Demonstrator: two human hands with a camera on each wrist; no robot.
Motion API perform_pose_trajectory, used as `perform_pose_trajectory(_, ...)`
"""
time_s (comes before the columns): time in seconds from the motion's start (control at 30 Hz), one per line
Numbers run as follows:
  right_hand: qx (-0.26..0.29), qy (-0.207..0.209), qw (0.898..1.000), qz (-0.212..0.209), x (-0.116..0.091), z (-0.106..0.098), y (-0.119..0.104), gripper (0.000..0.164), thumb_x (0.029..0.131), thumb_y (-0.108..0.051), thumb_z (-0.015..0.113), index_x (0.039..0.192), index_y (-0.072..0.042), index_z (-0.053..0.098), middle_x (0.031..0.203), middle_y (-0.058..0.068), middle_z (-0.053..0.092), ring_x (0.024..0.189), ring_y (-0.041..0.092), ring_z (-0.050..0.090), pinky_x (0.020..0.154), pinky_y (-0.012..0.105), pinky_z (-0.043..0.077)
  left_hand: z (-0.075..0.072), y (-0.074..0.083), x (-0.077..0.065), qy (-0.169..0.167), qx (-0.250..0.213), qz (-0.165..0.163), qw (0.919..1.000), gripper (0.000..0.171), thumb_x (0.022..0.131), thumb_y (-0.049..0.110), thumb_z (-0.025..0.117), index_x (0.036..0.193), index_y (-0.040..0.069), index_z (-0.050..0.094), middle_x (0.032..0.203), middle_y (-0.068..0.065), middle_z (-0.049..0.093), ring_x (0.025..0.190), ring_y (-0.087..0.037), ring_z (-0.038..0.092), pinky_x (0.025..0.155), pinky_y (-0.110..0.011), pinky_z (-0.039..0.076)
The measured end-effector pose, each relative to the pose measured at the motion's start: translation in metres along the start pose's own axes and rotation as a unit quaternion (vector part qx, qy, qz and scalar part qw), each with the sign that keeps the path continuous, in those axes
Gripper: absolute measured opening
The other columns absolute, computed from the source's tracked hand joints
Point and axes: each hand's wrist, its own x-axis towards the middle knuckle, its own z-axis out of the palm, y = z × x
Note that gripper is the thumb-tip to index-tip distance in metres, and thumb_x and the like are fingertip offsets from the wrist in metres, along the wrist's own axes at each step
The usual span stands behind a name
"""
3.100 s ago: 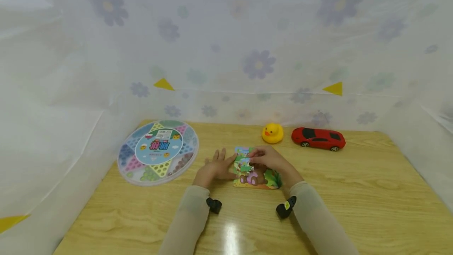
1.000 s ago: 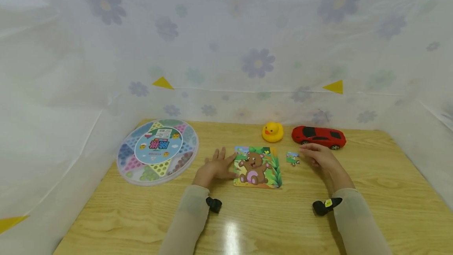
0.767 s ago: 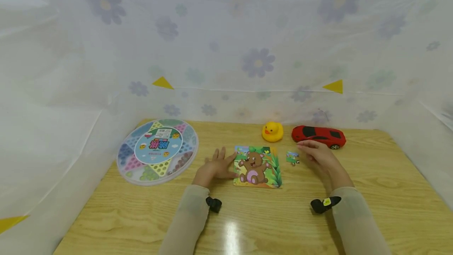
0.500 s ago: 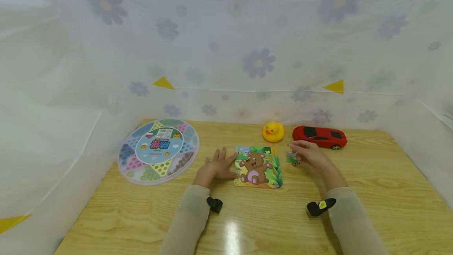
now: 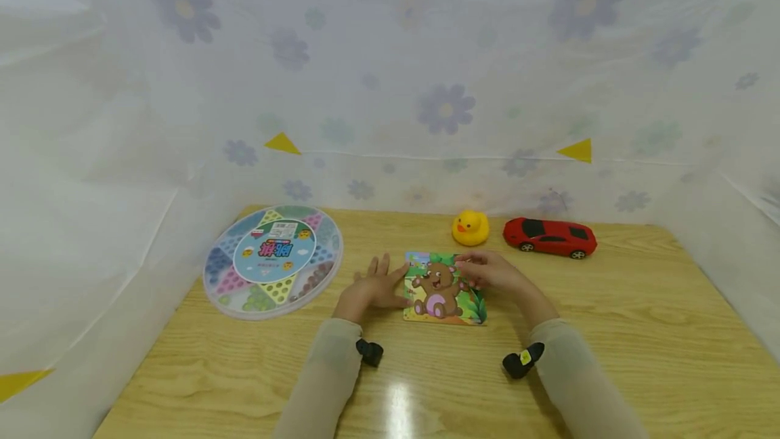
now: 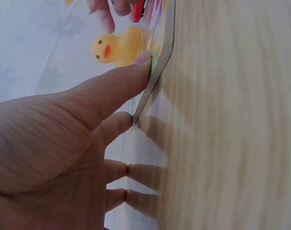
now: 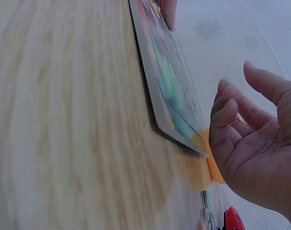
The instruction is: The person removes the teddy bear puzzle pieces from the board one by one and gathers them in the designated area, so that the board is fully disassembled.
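A square bear puzzle [image 5: 437, 290] lies flat on the wooden table. My left hand [image 5: 376, 288] rests at its left side with the fingers spread. In the left wrist view, the thumb [image 6: 123, 84] presses on the puzzle's edge and another finger touches near its corner. My right hand [image 5: 492, 274] is over the puzzle's upper right corner. In the right wrist view, its thumb stands apart from the bent fingers [image 7: 224, 112], and nothing shows between them. Beyond that corner a thin, small flat piece [image 7: 206, 206] lies on the table; in the head view the hand hides it.
Behind the puzzle stands a yellow rubber duck [image 5: 470, 228], with a red toy car [image 5: 550, 238] to its right. A round Chinese checkers board [image 5: 326, 249] lies on the left. White flowered sheeting [image 5: 390, 87] encloses the table's back and sides.
My right hand has moved left from beside the car, passing over the small loose puzzle piece, to the puzzle's upper right corner. My left hand has stayed in place.
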Motion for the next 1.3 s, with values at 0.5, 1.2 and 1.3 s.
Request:
perform_pose_trajectory(0.5,0.006,0.019,1.0,0.023,0.027,0.015,-0.002,0.039,0.093,-0.02,0.061,0.124,0.003,0.053,0.079,0.006,0.056,0.059,0.016,0.051,0.056,0.029,0.049,0.0,0.001,0.0,0.001,0.001,0.001,1.0,0.081,0.088,0.054,0.057,0.153,0.029,0.015,0.158,-0.016,-0.006,0.143,-0.036,-0.007,0.107,-0.066,0.007)
perform_pose_trajectory(1.2,-0.124,0.004,0.992,0.004,0.036,0.035,-0.01,0.034,0.086,-0.016,0.069,0.118,-0.006,0.065,0.074,0.009,0.064,0.053,0.013,0.053,0.046,0.025,0.039,0.0,-0.002,0.002,-0.002,-0.01,0.0,0.9999,0.082,0.087,0.056,0.058,0.153,0.029,0.017,0.157,-0.016,-0.006,0.143,-0.036,-0.007,0.108,-0.065,0.006)
perform_pose_trajectory(1.3,-0.165,0.019,0.986,0.011,0.035,0.038,-0.012,0.032,0.085,-0.017,0.071,0.115,-0.009,0.067,0.074,0.007,0.06,0.055,0.014,0.05,0.048,0.026,0.041,0.0,-0.002,0.003,-0.002,-0.004,0.001,1.0,0.082,0.087,0.057,0.057,0.153,0.029,0.016,0.158,-0.016,-0.006,0.143,-0.036,-0.007,0.108,-0.065,0.006)
